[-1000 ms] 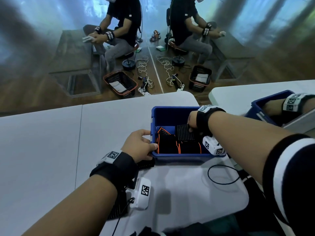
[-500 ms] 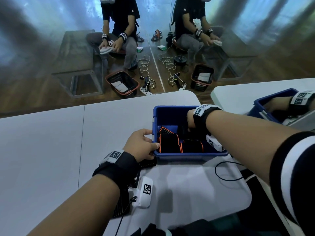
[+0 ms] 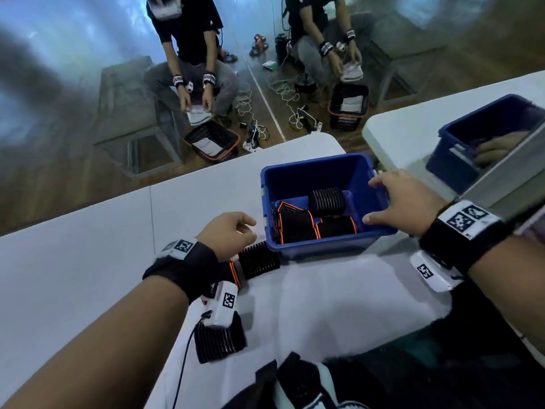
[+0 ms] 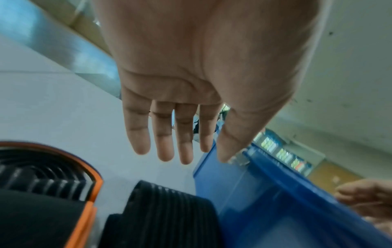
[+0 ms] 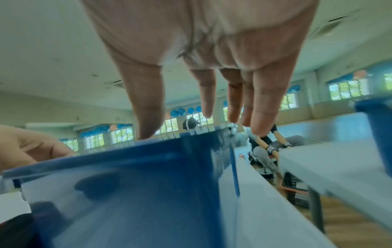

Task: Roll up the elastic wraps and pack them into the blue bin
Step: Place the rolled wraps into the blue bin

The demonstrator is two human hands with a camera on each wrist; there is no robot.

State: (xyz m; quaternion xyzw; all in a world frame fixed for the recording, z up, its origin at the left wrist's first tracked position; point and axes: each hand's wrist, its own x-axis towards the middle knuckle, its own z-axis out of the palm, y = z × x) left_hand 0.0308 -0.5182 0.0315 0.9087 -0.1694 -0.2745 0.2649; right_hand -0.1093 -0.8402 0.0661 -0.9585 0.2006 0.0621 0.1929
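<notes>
The blue bin [image 3: 380, 234] stands on the white table [image 3: 88, 261]. In it lie a rolled black ribbed wrap [image 3: 326, 200] and two orange-edged wraps [image 3: 295, 227]. My right hand [image 3: 373, 200] hovers over the bin's right wall with straight fingers, thumb toward the inside, holding nothing; the right wrist view shows that hand [image 5: 191, 124] spread above the rim [image 5: 127, 151]. My left hand [image 3: 247, 228] hangs loosely curled and empty left of the bin, its fingers [image 4: 165, 151] straight in the left wrist view. Below it lie a ribbed roll [image 3: 258, 259] [image 4: 165, 209] and an orange-edged wrap [image 4: 42, 176].
Another black ribbed wrap [image 3: 219, 340] lies near the table's front edge under my left wrist. A second white table [image 3: 413, 128] stands to the right with another blue bin [image 3: 460, 166]. Beyond the far edge sit two people, floor baskets [image 3: 212, 143] and cables.
My right hand has come out of the bin and moved to its right wall. My left hand has let go of the bin's left rim. The ribbed roll in the bin lies uncovered.
</notes>
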